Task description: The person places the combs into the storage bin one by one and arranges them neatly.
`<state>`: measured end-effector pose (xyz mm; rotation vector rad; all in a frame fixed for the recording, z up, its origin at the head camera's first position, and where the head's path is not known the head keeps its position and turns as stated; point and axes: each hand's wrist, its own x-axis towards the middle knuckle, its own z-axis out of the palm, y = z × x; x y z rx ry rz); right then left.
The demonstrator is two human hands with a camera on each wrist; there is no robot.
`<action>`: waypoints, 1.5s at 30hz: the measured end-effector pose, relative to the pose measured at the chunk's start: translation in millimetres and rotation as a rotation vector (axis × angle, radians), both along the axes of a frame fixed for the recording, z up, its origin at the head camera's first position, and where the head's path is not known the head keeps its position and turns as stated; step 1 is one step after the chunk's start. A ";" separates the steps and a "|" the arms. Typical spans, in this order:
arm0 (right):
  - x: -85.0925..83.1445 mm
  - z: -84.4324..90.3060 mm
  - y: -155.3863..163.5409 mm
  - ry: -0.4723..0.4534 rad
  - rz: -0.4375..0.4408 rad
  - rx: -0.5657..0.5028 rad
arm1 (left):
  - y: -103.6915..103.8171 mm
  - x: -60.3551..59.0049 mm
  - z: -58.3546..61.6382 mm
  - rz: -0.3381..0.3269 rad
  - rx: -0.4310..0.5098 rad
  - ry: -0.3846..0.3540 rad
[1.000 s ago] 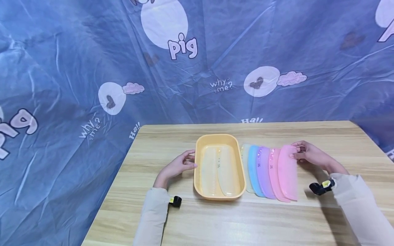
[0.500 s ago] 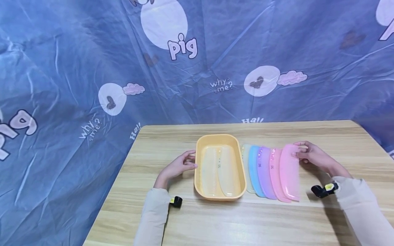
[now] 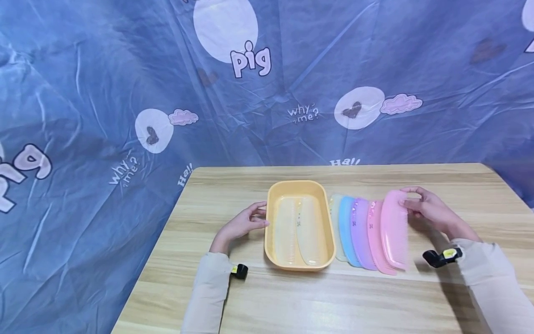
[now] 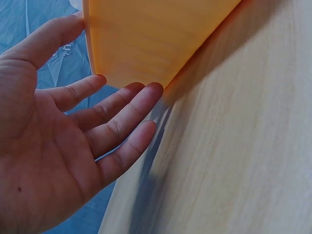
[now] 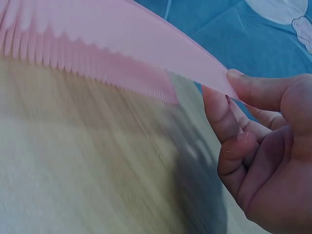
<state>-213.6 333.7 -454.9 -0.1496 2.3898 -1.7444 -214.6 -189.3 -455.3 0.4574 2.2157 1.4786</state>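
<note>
My right hand (image 3: pixel 435 213) pinches a pink comb (image 3: pixel 393 227) near its far end, thumb against fingers, as the right wrist view shows. The comb is tilted, raised above another pink comb (image 3: pixel 377 236) that it partly covers. In the left wrist view my left hand (image 4: pixel 73 117) lies with relaxed fingers at the outer wall of a yellow tray (image 4: pixel 141 39), the thumb at its rim. Two pale, see-through combs lie side by side in the tray, the left comb (image 3: pixel 285 232) and the right comb (image 3: pixel 308 232).
Between tray and pink combs, a purple comb (image 3: pixel 362 232), a blue comb (image 3: pixel 348 232) and a pale comb (image 3: pixel 336 213) lie overlapped in a row on the wooden table (image 3: pixel 317 301). A blue printed cloth (image 3: pixel 250 134) hangs behind the table.
The top pink comb has been lifted and tilted by my right hand, shifting slightly right and away from the comb beneath. My left hand stays at the tray.
</note>
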 end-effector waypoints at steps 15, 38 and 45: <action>-2.2 22.1 -30.2 -0.098 -0.019 -0.404 | -0.6 -1.2 -3.5 -0.004 0.005 0.006; -10.6 49.1 -98.9 -0.182 0.025 -0.464 | -0.3 2.3 0.9 0.003 -0.005 0.004; -15.3 55.3 -120.2 -0.183 0.039 -0.423 | -0.5 2.2 0.0 0.000 -0.003 0.005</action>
